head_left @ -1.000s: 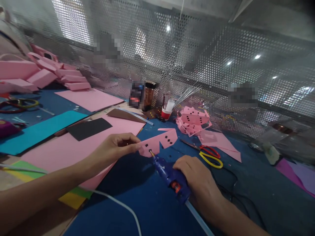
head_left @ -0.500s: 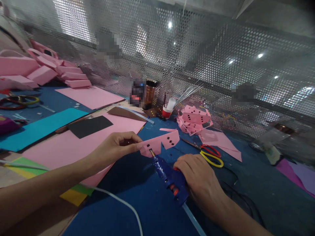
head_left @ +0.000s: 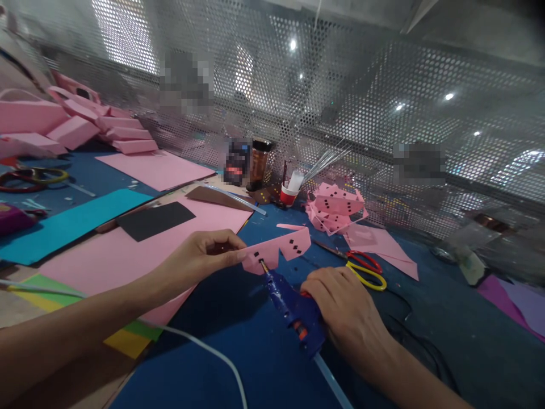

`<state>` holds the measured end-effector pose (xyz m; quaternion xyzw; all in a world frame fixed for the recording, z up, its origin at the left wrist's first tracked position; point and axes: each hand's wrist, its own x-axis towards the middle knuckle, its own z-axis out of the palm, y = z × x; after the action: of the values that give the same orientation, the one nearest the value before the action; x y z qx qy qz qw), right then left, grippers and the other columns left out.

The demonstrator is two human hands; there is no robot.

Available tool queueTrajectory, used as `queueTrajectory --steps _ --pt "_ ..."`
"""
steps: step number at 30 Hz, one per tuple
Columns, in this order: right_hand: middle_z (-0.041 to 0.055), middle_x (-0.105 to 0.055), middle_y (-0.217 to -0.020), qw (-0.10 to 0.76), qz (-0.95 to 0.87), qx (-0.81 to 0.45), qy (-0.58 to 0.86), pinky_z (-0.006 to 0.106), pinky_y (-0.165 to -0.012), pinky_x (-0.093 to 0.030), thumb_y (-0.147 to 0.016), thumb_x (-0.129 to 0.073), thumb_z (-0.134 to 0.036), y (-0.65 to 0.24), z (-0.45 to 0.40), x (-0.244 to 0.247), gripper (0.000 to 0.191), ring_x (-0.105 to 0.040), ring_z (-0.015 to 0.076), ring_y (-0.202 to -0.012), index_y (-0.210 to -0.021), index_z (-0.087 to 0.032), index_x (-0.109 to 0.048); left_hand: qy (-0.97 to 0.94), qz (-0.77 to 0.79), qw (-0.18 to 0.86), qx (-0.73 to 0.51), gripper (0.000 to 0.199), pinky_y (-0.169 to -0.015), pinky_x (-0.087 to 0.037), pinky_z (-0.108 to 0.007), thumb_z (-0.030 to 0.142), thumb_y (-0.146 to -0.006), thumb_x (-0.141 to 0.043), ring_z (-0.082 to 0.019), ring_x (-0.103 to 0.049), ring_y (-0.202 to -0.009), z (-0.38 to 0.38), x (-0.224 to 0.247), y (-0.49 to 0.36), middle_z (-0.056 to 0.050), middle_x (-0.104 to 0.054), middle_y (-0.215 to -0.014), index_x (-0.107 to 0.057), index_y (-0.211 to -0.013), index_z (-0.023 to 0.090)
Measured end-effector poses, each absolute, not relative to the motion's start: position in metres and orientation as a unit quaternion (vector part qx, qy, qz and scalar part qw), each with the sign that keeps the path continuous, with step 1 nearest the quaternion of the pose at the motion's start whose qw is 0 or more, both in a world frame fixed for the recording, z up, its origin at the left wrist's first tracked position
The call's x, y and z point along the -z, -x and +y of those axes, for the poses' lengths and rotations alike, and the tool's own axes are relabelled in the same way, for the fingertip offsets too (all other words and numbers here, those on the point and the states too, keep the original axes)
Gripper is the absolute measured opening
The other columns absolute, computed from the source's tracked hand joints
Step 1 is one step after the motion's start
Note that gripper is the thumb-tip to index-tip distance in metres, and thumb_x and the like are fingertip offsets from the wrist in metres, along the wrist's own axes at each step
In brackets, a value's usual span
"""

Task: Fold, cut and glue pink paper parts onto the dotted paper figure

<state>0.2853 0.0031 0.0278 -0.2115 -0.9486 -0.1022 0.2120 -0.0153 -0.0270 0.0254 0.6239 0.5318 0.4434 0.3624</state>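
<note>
My left hand (head_left: 217, 253) pinches the left end of a folded pink paper piece (head_left: 293, 243), which carries small black diamond shapes. In my right hand (head_left: 340, 301) is a blue hot glue gun (head_left: 293, 307), its fingers wrapped round the handle. The nozzle tip meets the paper at a black diamond near its lower left edge. A clear glue stick (head_left: 332, 379) sticks out of the gun's back end. Scissors (head_left: 366, 271) with red and yellow handles lie just beyond my right hand.
Behind stand a pile of dotted pink paper pieces (head_left: 336, 207), a red and white cup (head_left: 289, 196) and a brown jar (head_left: 260, 162). Pink sheets (head_left: 155, 169), a black card (head_left: 157, 220) and a teal strip (head_left: 76, 224) lie left. A white cable (head_left: 204, 345) crosses in front.
Almost nothing differs. The glue gun's back end has shifted very slightly left, while its tip stays at the same spot on the pink paper.
</note>
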Motion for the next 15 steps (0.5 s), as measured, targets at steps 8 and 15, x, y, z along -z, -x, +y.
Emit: queueTrajectory --steps 8,15 --pt "0.0067 -0.066 -0.095 0.229 -0.945 0.114 0.205 0.036 -0.078 -0.035 -0.103 -0.043 -0.007 -0.2846 0.0040 -0.0262 0.021 -0.056 0.0234 -0.086 -0.102 -0.017 -0.061 -0.632 0.534 0.354 -0.436 0.032 -0.064 -0.048 -0.026 0.053 -0.086 -0.073 -0.018 -0.065 -0.077 -0.0281 -0.0251 0.0149 -0.005 -0.076 -0.085 -0.077 -0.085 0.021" --pt "0.0058 -0.066 -0.096 0.225 -0.943 0.114 0.216 0.037 -0.079 -0.034 -0.101 -0.048 -0.008 -0.2869 0.0034 -0.0258 0.017 -0.056 0.0237 -0.086 -0.102 -0.018 -0.062 -0.624 0.527 0.367 -0.446 0.032 -0.070 -0.049 -0.028 0.052 -0.086 -0.073 -0.020 -0.067 -0.083 -0.0267 -0.0230 0.0161 -0.005 -0.077 -0.087 -0.076 -0.086 0.021"
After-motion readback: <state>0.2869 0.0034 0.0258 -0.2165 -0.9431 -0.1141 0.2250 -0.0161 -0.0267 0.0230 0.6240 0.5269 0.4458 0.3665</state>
